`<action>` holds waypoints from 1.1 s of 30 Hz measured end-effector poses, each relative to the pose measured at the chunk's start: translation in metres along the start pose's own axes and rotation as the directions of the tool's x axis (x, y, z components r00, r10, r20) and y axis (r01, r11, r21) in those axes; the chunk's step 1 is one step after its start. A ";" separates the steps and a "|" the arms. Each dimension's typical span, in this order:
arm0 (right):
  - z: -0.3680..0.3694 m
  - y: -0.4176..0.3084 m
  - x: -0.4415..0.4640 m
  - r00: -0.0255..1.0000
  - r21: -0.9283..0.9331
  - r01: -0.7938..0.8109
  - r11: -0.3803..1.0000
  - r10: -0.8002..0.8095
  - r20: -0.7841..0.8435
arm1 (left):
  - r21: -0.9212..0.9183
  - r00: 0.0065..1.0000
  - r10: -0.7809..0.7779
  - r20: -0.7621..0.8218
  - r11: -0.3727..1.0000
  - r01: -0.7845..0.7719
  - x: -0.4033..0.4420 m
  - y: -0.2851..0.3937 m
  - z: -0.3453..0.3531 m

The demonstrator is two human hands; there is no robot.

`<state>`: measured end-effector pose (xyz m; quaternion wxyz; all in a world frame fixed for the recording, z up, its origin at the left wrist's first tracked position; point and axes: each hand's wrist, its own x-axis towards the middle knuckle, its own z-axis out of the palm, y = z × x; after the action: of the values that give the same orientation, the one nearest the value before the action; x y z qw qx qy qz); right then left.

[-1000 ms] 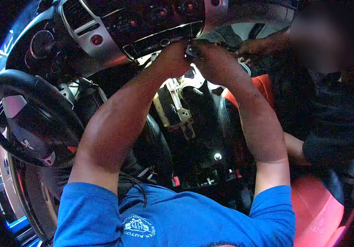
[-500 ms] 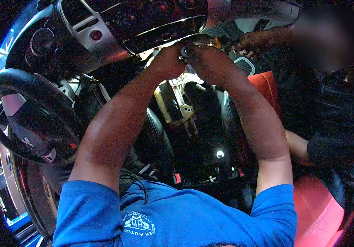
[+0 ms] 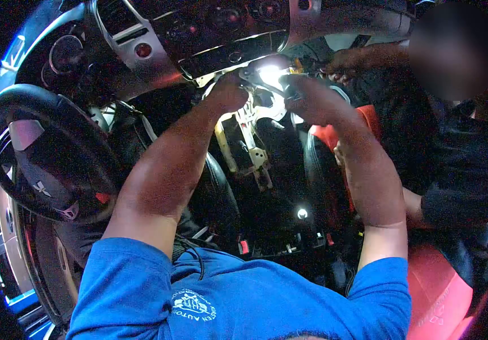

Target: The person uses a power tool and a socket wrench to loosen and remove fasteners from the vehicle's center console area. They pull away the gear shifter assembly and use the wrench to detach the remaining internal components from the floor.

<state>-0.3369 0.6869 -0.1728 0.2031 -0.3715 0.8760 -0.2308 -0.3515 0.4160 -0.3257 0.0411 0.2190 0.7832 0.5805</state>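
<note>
Both arms reach under the centre dashboard into the opened console area. My right hand [image 3: 303,97] is closed around one end of a slim grey metal tool that looks like a wrench [image 3: 264,84]. The tool slants up and left toward my left hand [image 3: 230,93], whose fingers are curled near its other end; what they grip is hidden. Just below the hands runs a pale metal bracket [image 3: 247,139], lit brightly. A strong light [image 3: 270,75] glares behind the tool and washes out detail there.
The steering wheel [image 3: 45,153] stands at left, the dashboard [image 3: 227,39] ahead. A co-worker's hand [image 3: 340,65] reaches in from the right, near the light. A red seat [image 3: 436,289] is at lower right; a red buckle [image 3: 244,246] sits near my waist.
My hands have moved apart, the right one outward and down, exposing the tool between them. A bright light now shows behind them. The view has shifted slightly.
</note>
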 end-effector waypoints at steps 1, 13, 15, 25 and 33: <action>-0.001 0.020 0.002 0.998 0.011 0.045 0.999 -0.045 -0.046 | 0.469 0.992 0.115 0.060 0.874 -0.130 0.000 0.018 0.001; 0.022 0.022 -0.016 0.996 0.427 0.052 0.903 -0.076 0.038 | 0.144 0.893 -0.022 -0.449 0.985 0.097 0.012 -0.035 0.036; 0.019 0.013 -0.015 0.998 0.344 0.032 0.938 -0.045 0.031 | 0.117 0.872 -0.118 -0.476 0.974 0.195 0.016 -0.039 0.035; 0.044 0.018 -0.020 0.987 0.285 0.148 0.947 -0.123 -0.102 | 0.580 0.901 -0.188 -0.390 0.710 0.399 0.016 0.008 0.037; 0.019 0.006 -0.014 0.992 -0.014 -0.015 1.000 0.014 -0.125 | 0.829 0.997 0.052 -0.059 0.559 0.020 0.003 -0.048 0.011</action>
<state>-0.3218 0.6960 -0.1893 0.1466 -0.3514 0.8914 -0.2458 -0.3644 0.4162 -0.3729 -0.1019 0.1975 0.9629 0.1533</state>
